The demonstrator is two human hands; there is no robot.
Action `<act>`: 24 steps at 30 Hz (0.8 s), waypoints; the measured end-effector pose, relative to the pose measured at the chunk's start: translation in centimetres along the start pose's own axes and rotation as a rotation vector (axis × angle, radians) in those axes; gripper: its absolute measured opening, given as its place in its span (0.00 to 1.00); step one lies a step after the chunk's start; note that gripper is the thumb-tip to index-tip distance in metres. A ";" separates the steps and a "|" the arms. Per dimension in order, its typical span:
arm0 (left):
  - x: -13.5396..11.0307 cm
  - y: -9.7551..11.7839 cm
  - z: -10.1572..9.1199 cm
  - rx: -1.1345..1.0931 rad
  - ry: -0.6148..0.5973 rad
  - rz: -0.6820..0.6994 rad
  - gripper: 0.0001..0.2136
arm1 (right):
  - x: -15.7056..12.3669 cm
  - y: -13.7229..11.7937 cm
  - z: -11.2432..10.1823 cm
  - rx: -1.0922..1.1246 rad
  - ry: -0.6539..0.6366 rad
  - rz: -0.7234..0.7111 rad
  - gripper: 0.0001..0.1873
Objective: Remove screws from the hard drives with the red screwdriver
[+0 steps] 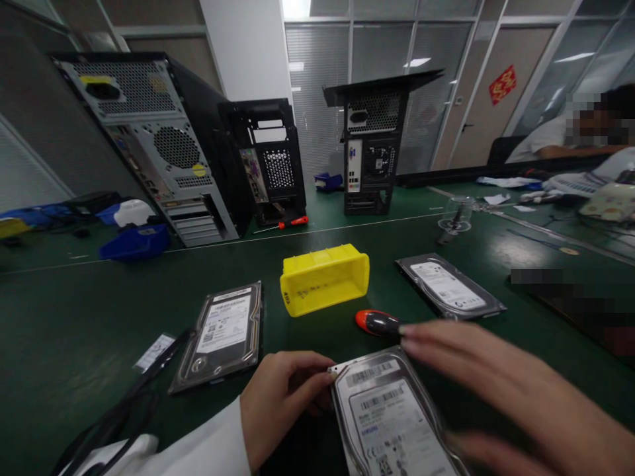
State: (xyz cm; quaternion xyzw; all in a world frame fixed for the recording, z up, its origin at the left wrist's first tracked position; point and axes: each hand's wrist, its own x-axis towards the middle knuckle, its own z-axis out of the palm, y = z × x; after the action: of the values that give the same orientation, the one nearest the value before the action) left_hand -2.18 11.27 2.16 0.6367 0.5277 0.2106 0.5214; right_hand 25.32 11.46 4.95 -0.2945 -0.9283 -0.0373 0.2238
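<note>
While left hand (282, 403) pinches the hard drive (391, 423) at its corner, right hand (496, 390) (blurred) hangs open.

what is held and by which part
A hard drive: the left hand pinches its far left corner. The blurred right hand lies along its right edge; grip unclear.

Left hand (280, 403) pinches the near hard drive (391, 423) at its corner; right hand (506, 390) (blurred) hovers over it, screwdriver (378, 322) just beyond, before the yellow bin (325, 279)

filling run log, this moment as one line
left hand pinching corner of silver metal hard drive | right hand open over it, blurred | nearby orange-handled screwdriver
</note>
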 end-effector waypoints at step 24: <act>0.4 0.6 -0.2 0.152 0.043 0.005 0.12 | 4.1 6.8 -0.1 0.238 -0.381 0.192 0.16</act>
State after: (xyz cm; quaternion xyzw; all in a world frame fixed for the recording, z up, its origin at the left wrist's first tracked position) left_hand -1.90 11.73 2.67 0.6711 0.5518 0.1848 0.4594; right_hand 26.16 19.22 6.43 -0.3548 -0.9193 0.1500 0.0802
